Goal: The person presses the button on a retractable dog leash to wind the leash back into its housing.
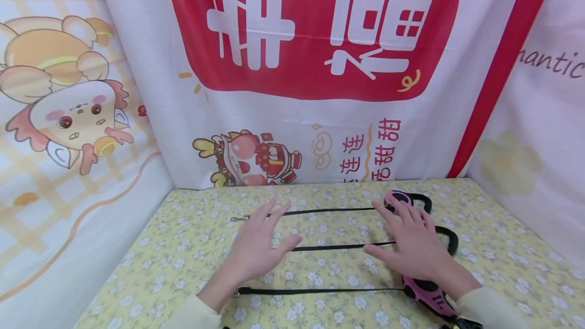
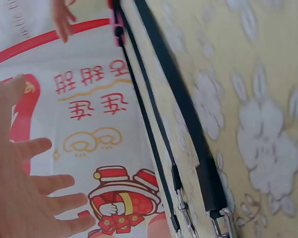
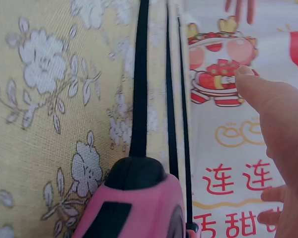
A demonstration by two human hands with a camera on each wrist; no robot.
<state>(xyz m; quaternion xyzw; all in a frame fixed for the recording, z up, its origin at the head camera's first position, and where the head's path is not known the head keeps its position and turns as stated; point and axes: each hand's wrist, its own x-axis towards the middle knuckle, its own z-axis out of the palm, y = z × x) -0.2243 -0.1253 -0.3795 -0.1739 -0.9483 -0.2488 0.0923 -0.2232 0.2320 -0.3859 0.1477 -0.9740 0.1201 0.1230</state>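
Observation:
Three retractable dog leashes lie in rows on the table, their black straps drawn out leftward. The far leash [image 1: 396, 198] has a pink case and black handle. My right hand [image 1: 413, 245] mostly covers the middle leash, leaving its black handle [image 1: 451, 241] showing. Nearest me is the pink case of the third leash [image 3: 139, 206], beside my right wrist. My left hand [image 1: 256, 248] is held over the strap ends, fingers spread and holding nothing. The right hand's fingers are also spread, with nothing gripped. A metal clip [image 1: 238, 218] ends the far strap; my left hand hides the middle clip.
A yellow flowered cloth [image 1: 183, 268] covers the table. White printed curtains hang behind it and at both sides, the back curtain [image 1: 311, 116] with a large red panel. Part of another black object [image 1: 467, 323] shows at the lower right edge.

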